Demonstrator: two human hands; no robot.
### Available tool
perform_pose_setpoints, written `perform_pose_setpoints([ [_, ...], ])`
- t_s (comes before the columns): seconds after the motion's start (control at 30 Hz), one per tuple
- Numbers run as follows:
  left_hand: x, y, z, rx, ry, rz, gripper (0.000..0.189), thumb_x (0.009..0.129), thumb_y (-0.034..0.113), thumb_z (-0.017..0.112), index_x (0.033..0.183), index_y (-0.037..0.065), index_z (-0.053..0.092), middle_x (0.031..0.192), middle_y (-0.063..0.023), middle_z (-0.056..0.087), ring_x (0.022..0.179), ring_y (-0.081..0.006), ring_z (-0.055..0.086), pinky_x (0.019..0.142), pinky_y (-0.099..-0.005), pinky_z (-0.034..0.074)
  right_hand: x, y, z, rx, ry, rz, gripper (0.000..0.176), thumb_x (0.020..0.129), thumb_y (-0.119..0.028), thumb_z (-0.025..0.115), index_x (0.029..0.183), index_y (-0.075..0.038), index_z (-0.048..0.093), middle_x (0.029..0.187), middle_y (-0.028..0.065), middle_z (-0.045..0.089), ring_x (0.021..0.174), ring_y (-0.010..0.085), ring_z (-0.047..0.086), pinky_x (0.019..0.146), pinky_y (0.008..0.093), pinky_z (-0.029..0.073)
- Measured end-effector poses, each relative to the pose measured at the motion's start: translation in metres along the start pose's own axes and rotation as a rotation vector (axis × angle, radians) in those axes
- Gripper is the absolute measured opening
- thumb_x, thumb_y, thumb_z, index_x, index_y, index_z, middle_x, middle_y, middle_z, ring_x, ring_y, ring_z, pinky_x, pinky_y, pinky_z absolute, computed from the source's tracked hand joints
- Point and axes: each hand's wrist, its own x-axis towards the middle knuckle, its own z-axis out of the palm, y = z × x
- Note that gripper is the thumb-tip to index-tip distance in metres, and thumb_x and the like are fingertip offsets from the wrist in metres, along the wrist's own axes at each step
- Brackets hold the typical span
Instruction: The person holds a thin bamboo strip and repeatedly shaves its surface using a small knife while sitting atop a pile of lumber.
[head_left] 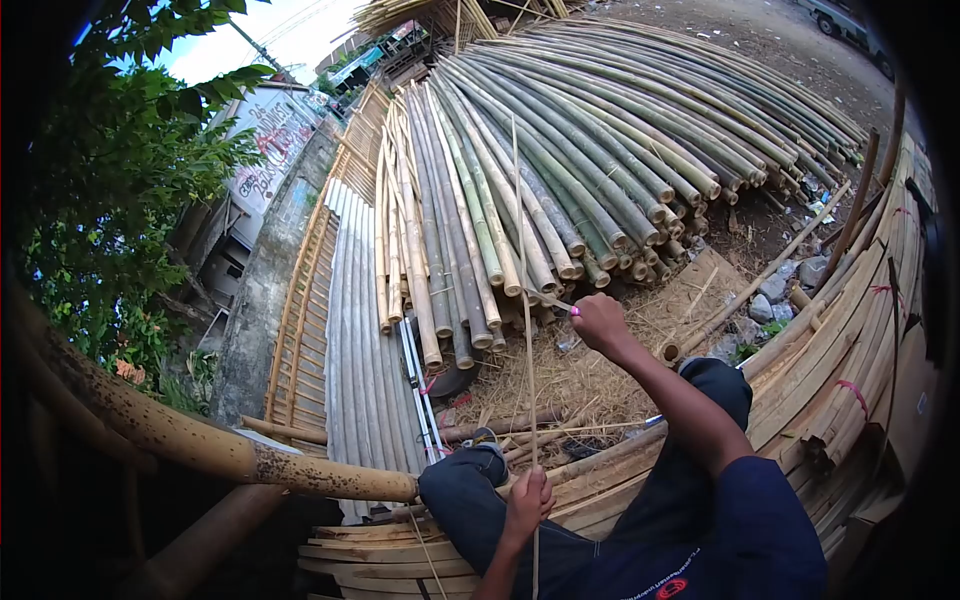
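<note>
Head view: left hand, fingers clamped on a strip pointing forward, seemingly to steady it; right hand, fingers clamped on a knife held crosswise at the strip, probably for control; contact unclear.

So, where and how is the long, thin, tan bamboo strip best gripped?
Probably around its lower length, coming from the near left, as the left hand does: the strip is slender enough to encircle, and the right hand holds a narrow tool farther up.
</note>
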Motion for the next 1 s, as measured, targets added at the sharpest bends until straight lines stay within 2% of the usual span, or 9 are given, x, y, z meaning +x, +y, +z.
perform_pose_setpoints([
  [0.1,-0.002,-0.007,0.001,-0.029,0.025,-0.036,0.033,0.101,0.028,0.037,0.074,0.009,0.037,0.056,0.0029,0.034,0.041,-0.0041,0.03,0.037,-0.023,0.024,-0.019,-0.01,0.002,-0.037,-0.164,-0.063,0.028,0.075,-0.029,0.054,0.067,-0.004,0.066,0.067,0.021,0.062,0.066,0.0379,0.063,0.062,0.0481,0.05],
  [0.27,0.02,-0.015,-0.009,0.245,0.126,0.143,0.029,0.1,0.029,0.037,0.077,0.01,0.039,0.056,0.0043,0.032,0.04,-0.0039,0.03,0.035,-0.022,0.024,-0.083,-0.054,0.027,0.008,-0.467,-0.461,0.028,0.075,-0.03,0.057,0.066,-0.005,0.065,0.064,0.0186,0.061,0.063,0.038,0.061,0.06,0.0478,0.049],
  [0.37,0.029,-0.02,-0.018,0.352,0.189,0.167,0.03,0.1,0.028,0.037,0.078,0.008,0.043,0.054,0.0042,0.033,0.041,-0.0037,0.031,0.036,-0.022,0.025,-0.096,-0.066,0.032,0.029,-0.515,-0.535,0.023,0.071,-0.027,0.056,0.065,-0.006,0.062,0.063,0.0172,0.06,0.062,0.0383,0.06,0.058,0.0482,0.047],
  [0.47,0.031,-0.027,-0.021,0.487,0.206,0.264,0.03,0.1,0.026,0.037,0.079,0.006,0.045,0.052,0.0041,0.032,0.041,-0.0036,0.031,0.037,-0.0219,0.026,-0.086,-0.059,0.037,0.012,-0.437,-0.504,0.023,0.071,-0.027,0.056,0.064,-0.006,0.063,0.063,0.0175,0.06,0.062,0.0382,0.06,0.058,0.0477,0.047],
  [0.53,0.021,-0.034,-0.017,0.457,0.181,0.264,0.03,0.1,0.025,0.037,0.079,0.006,0.045,0.051,0.004,0.03,0.041,-0.0038,0.03,0.037,-0.022,0.026,-0.06,-0.042,0.033,0.031,-0.292,-0.374,0.026,0.074,-0.028,0.056,0.066,-0.005,0.065,0.067,0.0187,0.062,0.067,0.0377,0.062,0.061,0.0478,0.049],
  [0.67,-0.01,-0.042,-0.01,0.257,0.102,0.13,0.031,0.1,0.024,0.036,0.077,0.006,0.043,0.051,0.0043,0.028,0.04,-0.0043,0.028,0.037,-0.0225,0.026,0.003,0.012,0.013,-0.03,-0.055,0.065,0.027,0.076,-0.025,0.056,0.07,-0.001,0.066,0.072,0.022,0.063,0.071,0.0385,0.063,0.066,0.0478,0.051],
  [0.8,-0.01,-0.031,-0.012,0.253,0.12,0.049,0.032,0.101,0.024,0.036,0.074,0.007,0.042,0.052,0.0046,0.03,0.041,-0.004,0.029,0.038,-0.0218,0.026,-0.012,0.004,0.021,0.013,-0.154,-0.064,0.028,0.076,-0.027,0.055,0.067,-0.003,0.065,0.068,0.0197,0.062,0.067,0.0385,0.062,0.063,0.0485,0.05],
  [0.9,0.01,-0.037,-0.024,0.501,0.196,0.217,0.035,0.1,0.024,0.037,0.073,0.004,0.044,0.051,-0.0006,0.037,0.041,-0.008,0.034,0.039,-0.0266,0.029,-0.051,-0.038,0.019,-0.033,-0.396,-0.295,0.026,0.075,-0.028,0.056,0.067,-0.006,0.066,0.069,0.0179,0.064,0.068,0.0363,0.064,0.062,0.0461,0.051],
  [1.0,0.017,-0.025,-0.022,0.853,0.374,0.34,0.032,0.096,0.023,0.043,0.08,-0.003,0.048,0.055,-0.0178,0.042,0.047,-0.0256,0.045,0.048,-0.0412,0.036,-0.078,-0.055,0.031,-0.073,-0.472,-0.425,0.027,0.074,-0.029,0.056,0.066,-0.006,0.066,0.067,0.0184,0.063,0.066,0.0363,0.063,0.059,0.0461,0.05],
])
